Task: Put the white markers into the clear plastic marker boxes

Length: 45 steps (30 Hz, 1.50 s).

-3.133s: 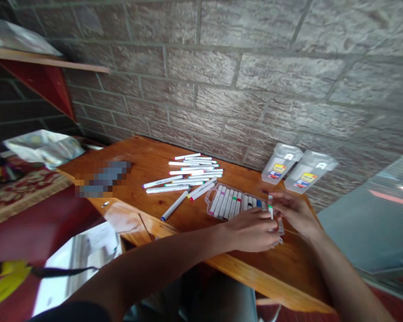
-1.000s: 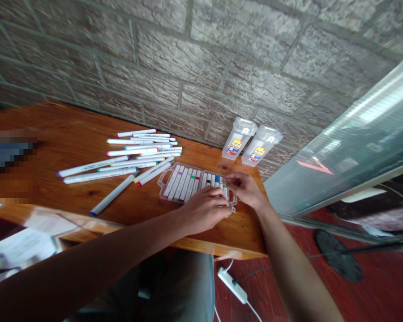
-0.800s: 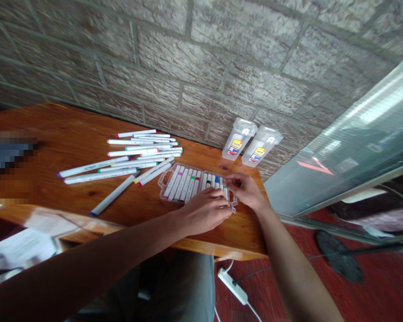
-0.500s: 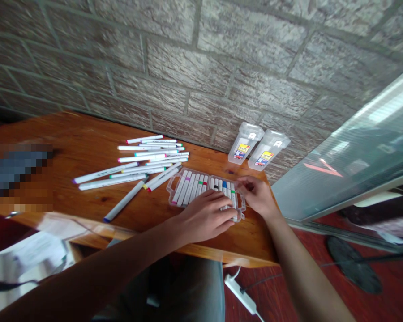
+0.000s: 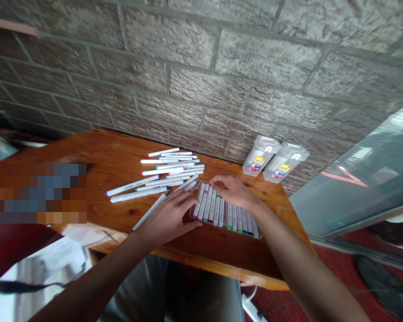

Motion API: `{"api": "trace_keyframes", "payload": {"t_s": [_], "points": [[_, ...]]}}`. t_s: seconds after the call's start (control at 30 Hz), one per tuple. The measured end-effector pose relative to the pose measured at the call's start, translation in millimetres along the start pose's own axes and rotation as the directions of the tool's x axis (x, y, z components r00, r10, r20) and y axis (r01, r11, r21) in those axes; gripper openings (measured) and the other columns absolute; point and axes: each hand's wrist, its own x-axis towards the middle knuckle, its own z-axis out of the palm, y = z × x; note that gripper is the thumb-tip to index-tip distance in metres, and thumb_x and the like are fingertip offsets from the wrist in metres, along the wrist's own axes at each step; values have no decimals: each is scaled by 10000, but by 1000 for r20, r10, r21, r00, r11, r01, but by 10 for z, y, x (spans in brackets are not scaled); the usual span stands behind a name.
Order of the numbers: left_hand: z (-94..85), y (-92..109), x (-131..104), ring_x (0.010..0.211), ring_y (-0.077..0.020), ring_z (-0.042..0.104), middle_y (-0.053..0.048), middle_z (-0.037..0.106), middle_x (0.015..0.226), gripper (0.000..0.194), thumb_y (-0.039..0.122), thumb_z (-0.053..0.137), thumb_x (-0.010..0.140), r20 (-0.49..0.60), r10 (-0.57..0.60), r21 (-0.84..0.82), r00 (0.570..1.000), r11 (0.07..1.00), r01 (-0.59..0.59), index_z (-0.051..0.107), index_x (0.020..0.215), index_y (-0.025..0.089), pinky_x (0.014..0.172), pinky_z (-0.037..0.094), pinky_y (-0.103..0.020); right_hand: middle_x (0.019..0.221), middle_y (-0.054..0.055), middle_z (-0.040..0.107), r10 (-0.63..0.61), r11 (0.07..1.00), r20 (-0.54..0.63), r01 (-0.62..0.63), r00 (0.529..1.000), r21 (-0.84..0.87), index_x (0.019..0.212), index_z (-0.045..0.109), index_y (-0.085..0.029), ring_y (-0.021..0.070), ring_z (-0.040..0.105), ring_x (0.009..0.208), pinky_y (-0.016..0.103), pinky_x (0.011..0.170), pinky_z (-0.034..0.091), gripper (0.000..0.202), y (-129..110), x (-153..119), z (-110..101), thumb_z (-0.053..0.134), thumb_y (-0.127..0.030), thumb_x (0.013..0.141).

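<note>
Wooden table (image 5: 100, 156) has two hands (image 5: 169, 215) at one marker case (image 5: 195, 189), two containers (image 5: 260, 154) beyond.

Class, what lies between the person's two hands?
In the head view, white markers in a clear case lie between the left hand and right hand.

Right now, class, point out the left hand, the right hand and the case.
Left hand (image 5: 168, 218): head view, back of the hand.
Right hand (image 5: 235, 192): head view, back of the hand.
Case (image 5: 259, 234): head view, clear rim, near right corner.
</note>
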Motion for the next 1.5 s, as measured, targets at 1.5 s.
{"api": "trace_keyframes", "payload": {"t_s": [1.5], "points": [[0, 61, 8, 1188, -327, 680, -120, 733, 1244, 324, 363, 801, 902, -1, -57, 41, 998, 998, 57, 668, 1150, 203, 1015, 562, -460, 981, 87, 805, 72, 993, 16, -70, 997, -92, 916, 794, -162, 210, 721, 927, 307, 851, 501, 205, 14, 66, 132, 592, -149, 951]]}}
